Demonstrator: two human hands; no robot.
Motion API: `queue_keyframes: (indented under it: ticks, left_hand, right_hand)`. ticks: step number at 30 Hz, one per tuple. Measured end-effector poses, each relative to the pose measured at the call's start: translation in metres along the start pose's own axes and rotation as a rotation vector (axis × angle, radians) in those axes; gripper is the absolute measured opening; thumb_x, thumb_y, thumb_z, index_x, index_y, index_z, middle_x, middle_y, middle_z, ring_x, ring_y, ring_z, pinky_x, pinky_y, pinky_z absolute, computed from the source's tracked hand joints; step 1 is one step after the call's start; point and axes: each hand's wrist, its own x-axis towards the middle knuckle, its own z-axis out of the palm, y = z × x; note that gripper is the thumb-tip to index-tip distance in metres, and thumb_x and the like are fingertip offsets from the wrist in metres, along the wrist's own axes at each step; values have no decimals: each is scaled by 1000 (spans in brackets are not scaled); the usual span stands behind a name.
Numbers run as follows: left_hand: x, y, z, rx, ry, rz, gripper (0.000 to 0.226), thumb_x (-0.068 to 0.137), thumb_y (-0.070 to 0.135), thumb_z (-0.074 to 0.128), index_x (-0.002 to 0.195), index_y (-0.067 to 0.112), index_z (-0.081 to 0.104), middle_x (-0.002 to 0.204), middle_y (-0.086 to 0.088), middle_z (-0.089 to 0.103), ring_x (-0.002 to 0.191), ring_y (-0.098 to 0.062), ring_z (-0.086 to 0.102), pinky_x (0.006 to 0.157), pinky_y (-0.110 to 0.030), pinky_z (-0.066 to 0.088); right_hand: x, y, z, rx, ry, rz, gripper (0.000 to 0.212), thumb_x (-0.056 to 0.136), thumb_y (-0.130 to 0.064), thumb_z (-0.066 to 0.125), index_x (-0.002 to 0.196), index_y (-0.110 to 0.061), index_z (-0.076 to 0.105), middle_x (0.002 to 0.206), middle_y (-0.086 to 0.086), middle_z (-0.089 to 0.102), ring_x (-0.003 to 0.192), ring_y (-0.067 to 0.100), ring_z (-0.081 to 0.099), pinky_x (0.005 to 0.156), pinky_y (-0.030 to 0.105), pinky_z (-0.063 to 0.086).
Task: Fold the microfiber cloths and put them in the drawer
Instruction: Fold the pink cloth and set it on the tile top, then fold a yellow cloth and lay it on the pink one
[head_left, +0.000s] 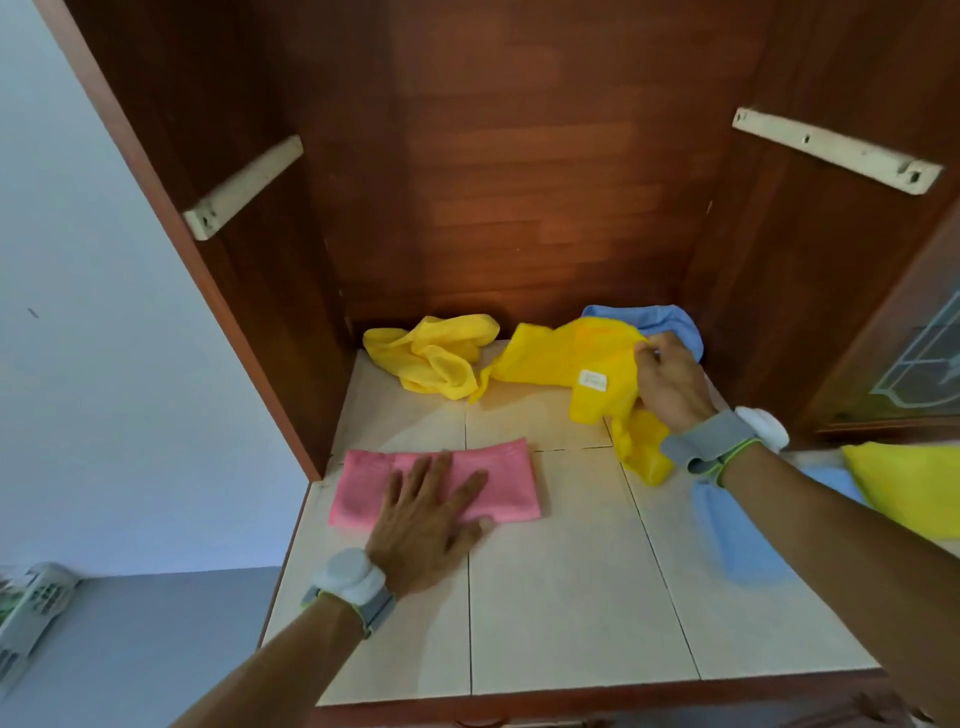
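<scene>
My right hand (670, 384) pinches the labelled yellow cloth (561, 358), centre right; its length runs leftward from my fingers. My left hand (431, 514) presses flat on the folded pink cloth (511, 486), lower left.

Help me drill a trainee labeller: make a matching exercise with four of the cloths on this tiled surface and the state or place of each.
Things:
1 pink cloth
2 tagged yellow cloth
3 crumpled yellow cloth
4 far blue cloth

States:
A in the back right corner
B pinched by the right hand
C folded flat under the left hand
D loose, untouched, back left

Pairs: 1-C, 2-B, 3-D, 4-A
</scene>
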Motion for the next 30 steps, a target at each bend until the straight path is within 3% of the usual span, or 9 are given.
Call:
queue_keyframes:
  ticks: [7,11,14,18,21,23,25,28,30]
  left_hand:
    - [57,-25,-17,11,-101,-8,77,80,77,-2,151,48,3,164,-11,1,150,-36,5,118,-60,7]
    - [76,-28,-24,-5,-164,-54,98,64,88,-14,152,47,5,164,-11,1,150,-36,3,117,-60,7]
    - [81,-20,-44,-103,-150,-81,99,67,88,7,153,40,8,164,-9,2,150,-35,2,118,-56,7]
    - [85,20,-88,-470,165,23,100,68,83,43,150,29,27,155,-4,31,141,-25,29,114,-40,28]
    - [88,48,-124,-748,328,48,70,77,64,67,133,24,51,132,0,58,120,-14,53,101,-34,45]
    - [93,50,-143,-779,424,80,27,90,33,67,112,18,66,103,1,71,96,-11,65,89,-31,53]
    - [93,38,-158,-801,455,65,11,91,22,64,100,22,70,87,8,70,82,-11,68,85,-28,55]
    - [88,19,-174,-919,378,-13,48,79,43,74,121,30,56,110,8,64,91,-10,68,86,-40,57]
    - [79,24,-183,-924,353,77,80,71,52,78,138,32,39,132,5,53,106,-14,64,89,-40,56]
  right_hand:
    - [13,-44,-17,233,105,0,37,97,-40,39,112,-10,55,102,19,58,101,41,58,87,60,49]
    - [4,-66,-31,135,94,-165,32,103,-30,37,104,-4,54,94,11,53,90,27,52,83,42,42]
    - [-1,-78,-34,135,75,-269,29,104,-25,37,98,-1,54,83,5,48,82,20,45,74,34,34]
    - [-8,-98,-39,195,-19,-359,30,103,-29,39,96,-5,56,75,-4,45,78,14,44,73,33,35]
    - [-18,-124,-44,236,-98,-458,33,102,-34,39,96,-6,56,82,1,49,79,11,45,76,34,39]
    - [-19,-135,-49,281,-123,-490,31,98,-37,42,89,-13,58,80,0,49,77,12,45,73,39,40]
    - [-21,-140,-58,373,-142,-467,21,93,-37,47,78,-27,59,73,-7,48,73,12,44,70,39,35]
    - [-32,-148,-74,382,-200,-449,22,97,-37,47,81,-31,61,80,-8,52,77,7,48,77,33,37]
    - [-41,-153,-70,363,-283,-418,25,102,-27,45,104,-15,67,99,-3,60,90,8,58,85,29,41]
